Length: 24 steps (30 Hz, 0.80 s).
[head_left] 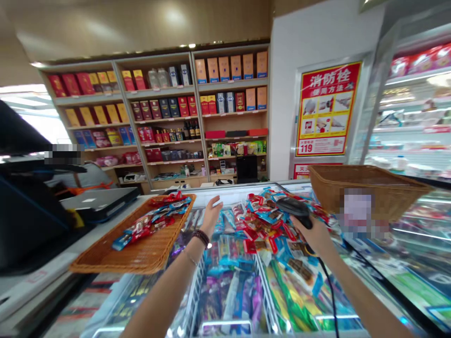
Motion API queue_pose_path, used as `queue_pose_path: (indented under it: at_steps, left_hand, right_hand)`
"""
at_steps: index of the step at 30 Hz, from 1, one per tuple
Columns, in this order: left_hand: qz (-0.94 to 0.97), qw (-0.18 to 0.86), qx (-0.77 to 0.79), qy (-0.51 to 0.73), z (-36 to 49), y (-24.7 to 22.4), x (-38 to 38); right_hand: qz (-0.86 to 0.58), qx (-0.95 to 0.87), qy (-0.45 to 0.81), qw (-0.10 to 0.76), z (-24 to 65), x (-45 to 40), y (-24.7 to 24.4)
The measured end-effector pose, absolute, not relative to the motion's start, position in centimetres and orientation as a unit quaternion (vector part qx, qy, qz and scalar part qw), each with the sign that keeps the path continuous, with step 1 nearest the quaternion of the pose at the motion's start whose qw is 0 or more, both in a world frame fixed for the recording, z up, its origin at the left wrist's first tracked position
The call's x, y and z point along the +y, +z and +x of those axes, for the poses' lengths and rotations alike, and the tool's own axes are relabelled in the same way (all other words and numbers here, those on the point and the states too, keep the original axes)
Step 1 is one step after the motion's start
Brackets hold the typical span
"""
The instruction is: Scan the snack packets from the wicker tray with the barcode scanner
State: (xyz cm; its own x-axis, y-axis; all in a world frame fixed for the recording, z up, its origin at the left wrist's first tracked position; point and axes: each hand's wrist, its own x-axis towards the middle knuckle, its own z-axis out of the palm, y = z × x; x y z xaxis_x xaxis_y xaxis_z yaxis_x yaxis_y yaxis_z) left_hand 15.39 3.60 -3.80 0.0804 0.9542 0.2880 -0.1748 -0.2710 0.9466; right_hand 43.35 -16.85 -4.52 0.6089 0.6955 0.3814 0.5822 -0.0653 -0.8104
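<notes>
My right hand [315, 234] grips a black handheld barcode scanner [294, 209], its cord [331, 291] hanging down past my wrist. Beneath the scanner, a heap of small red and blue snack packets [262, 218] lies spread over the glass freezer top. My left hand [212, 211], with beads at the wrist, is raised between that heap and a wicker tray [151, 260]; its fingers are apart and hold nothing. More red and blue packets [151, 225] lie in the tray's far part. Under the glass are long colourful wrapped packs [232, 295] in white wire baskets.
A brown wicker basket [326, 190] stands at the right, near a lit display fridge [416, 117]. Dark counter equipment [28, 211] fills the left side. Behind, shelves hold boxes [225, 70] and bottles, beside a red fire-hydrant poster [327, 110]. A person [95, 173] is partly visible at left.
</notes>
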Motion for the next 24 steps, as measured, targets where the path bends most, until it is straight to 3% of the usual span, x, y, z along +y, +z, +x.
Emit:
queue_pose_path:
  at_steps: [5, 10, 16, 24]
  left_hand:
    - [0.605, 0.278, 0.474, 0.576, 3.1, -3.1, 5.9]
    - [0.637, 0.054, 0.649, 0.412, -7.9, -2.8, 6.0]
    - [0.664, 0.018, 0.692, 0.283, -14.0, -3.7, 5.3]
    - [0.714, -0.019, 0.688, 0.127, -12.9, -4.1, 5.3]
  right_hand:
    - [-0.668, -0.501, 0.100, 0.542, 37.5, -12.5, -3.5]
    - [-0.635, -0.542, 0.135, 0.534, 30.5, -9.1, -3.7]
    - [-0.624, -0.607, 0.121, 0.478, 24.5, -7.5, -5.1]
    - [-0.624, -0.655, 0.070, 0.421, 22.5, -7.7, -6.3]
